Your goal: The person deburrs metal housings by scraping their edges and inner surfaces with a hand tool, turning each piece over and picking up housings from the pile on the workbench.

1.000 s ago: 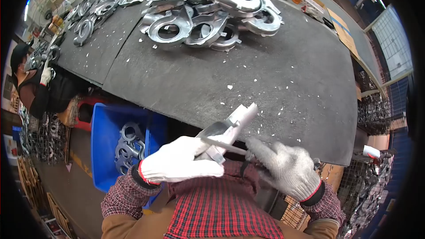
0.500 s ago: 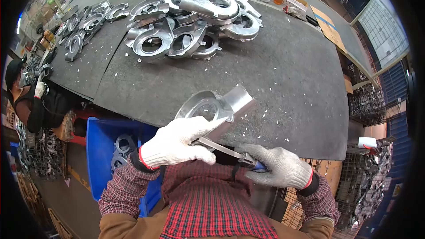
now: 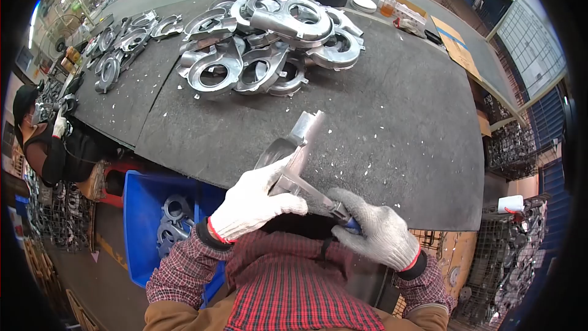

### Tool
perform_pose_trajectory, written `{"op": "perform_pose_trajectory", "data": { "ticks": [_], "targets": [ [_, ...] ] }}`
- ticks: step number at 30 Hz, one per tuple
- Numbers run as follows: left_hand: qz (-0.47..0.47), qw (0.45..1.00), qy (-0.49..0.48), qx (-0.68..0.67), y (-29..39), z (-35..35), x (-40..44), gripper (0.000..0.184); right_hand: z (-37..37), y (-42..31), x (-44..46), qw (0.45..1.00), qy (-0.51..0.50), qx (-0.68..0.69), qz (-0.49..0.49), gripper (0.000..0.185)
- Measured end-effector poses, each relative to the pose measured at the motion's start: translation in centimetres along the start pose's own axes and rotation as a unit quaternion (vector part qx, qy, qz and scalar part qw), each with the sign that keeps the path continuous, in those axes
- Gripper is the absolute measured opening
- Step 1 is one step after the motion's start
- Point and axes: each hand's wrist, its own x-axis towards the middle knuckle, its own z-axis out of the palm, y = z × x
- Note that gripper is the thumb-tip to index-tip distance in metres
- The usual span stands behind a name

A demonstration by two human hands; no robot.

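Note:
My left hand (image 3: 252,203), in a white knit glove, is closed around a silver metal casting (image 3: 304,132), a ring-shaped housing with a spout. The casting is tilted up on its edge over the near side of the table, and its lower part is hidden by the glove. My right hand (image 3: 378,234), in a greyer glove, grips the blue handle of a flat metal file (image 3: 313,192). The file's bar slants up to the left, and its far end meets the casting's near edge beside my left thumb.
A pile of similar castings (image 3: 269,43) lies across the dark worktable (image 3: 404,129), which is strewn with metal chips. More castings (image 3: 122,43) lie at the left. A blue bin (image 3: 138,227) with castings stands below. A co-worker (image 3: 46,141) sits at the far left. Wire cages (image 3: 508,257) stand right.
My left hand has turned the casting more edge-on, its spout now pointing upward. Both hands have shifted slightly, with the file still against the casting. The view has tipped a little.

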Motion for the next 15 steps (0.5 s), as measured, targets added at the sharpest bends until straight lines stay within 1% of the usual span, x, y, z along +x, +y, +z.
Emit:
{"op": "perform_pose_trajectory", "data": {
  "ticks": [1,3,5,6,8,10,12,14,15],
  "targets": [
    [-0.012,1.0,0.005,0.002,0.4,0.2,-0.1,0.095,0.1,0.1,-0.1,1.0,0.0,0.002,0.003,0.07],
    [-0.023,1.0,0.008,0.004,0.6,0.3,0.1,0.094,0.2,0.4,-0.1,0.999,-0.008,-0.04,0.017,0.071],
    [0.002,0.996,0.028,0.084,0.7,0.3,0.2,0.094,0.1,0.5,-0.2,0.999,-0.004,-0.049,0.015,0.071],
    [0.003,0.996,0.029,0.083,0.7,0.1,0.3,0.094,0.1,0.6,-0.2,0.998,-0.001,-0.056,0.012,0.072],
    [0.028,0.989,0.029,0.14,0.4,-0.4,0.5,0.095,0.2,0.3,-0.5,0.999,0.008,-0.039,0.017,0.071],
    [0.032,0.99,0.033,0.136,0.0,-0.6,0.7,0.095,0.1,0.1,-0.4,0.999,0.018,-0.022,0.021,0.071],
    [0.034,0.99,0.037,0.134,0.3,-0.5,0.6,0.096,0.2,-0.1,-0.2,0.999,0.002,-0.039,0.019,0.069],
    [-0.024,0.989,0.024,0.144,1.5,-0.2,0.3,0.096,0.5,0.2,-0.1,0.999,0.003,-0.038,0.003,0.069],
    [-0.023,0.989,0.025,0.144,1.4,-0.3,0.3,0.096,0.6,0.3,0.0,0.999,0.0,-0.036,-0.012,0.069]
  ]
}}
